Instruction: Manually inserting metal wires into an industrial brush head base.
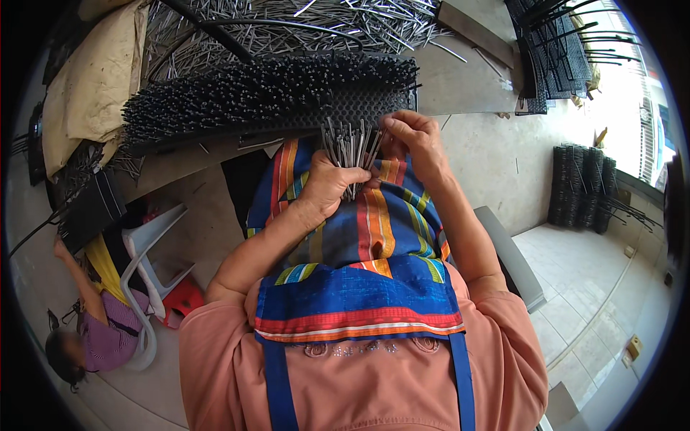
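Observation:
My left hand (pixel 325 185) is wrapped around a bundle of thin grey metal rods (pixel 349 147) above my lap. The rods stand upright and fan out at the top. My right hand (pixel 422 142) is beside the bundle, with thumb and forefinger pinched at the upper end of one outer rod. Just beyond my hands lies a long black perforated rack (pixel 370 102). Dark rods stand packed in most of its holes, while bare holes show near its right end.
A big heap of loose metal rods (pixel 302 29) covers the table behind the rack. Tan sheeting (pixel 93 75) lies at the left. Black mesh racks (pixel 564 61) stand at the far right, black bundles (pixel 575 187) on the floor below. Another person (pixel 108 327) sits at lower left by a grey chair (pixel 144 280).

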A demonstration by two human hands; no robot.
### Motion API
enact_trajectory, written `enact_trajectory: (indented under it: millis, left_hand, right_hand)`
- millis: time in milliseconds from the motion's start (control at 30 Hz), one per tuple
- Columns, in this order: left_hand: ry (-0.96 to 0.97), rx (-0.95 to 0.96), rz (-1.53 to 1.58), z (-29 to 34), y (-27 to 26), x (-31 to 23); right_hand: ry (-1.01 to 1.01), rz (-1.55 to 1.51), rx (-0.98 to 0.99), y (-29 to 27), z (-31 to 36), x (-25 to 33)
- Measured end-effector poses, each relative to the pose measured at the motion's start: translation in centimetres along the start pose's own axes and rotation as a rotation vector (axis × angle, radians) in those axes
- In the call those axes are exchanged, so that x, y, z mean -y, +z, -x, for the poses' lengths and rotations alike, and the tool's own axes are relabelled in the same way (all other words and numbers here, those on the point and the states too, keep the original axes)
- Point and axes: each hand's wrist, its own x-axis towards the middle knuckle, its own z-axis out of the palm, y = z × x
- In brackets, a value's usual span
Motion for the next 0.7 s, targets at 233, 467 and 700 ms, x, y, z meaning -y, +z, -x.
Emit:
enact_trajectory:
  millis: [233,467,700]
  left_hand:
    - [0.020,-0.036,-0.032,0.3,-0.3,-0.1]
    - [-0.149,-0.226,0.120,-0.3,-3.2,0.6]
    - [-0.060,-0.192,0.146,-0.1,-2.6,0.2]
  right_hand:
    - [0.050,-0.148,0.217,1.8,-0.3,-1.5]
    - [-0.240,-0.121,-0.162,2.4,-1.5,-0.1]
    - [-0.907,0.269,-0.352,4.1,-4.8,0.0]
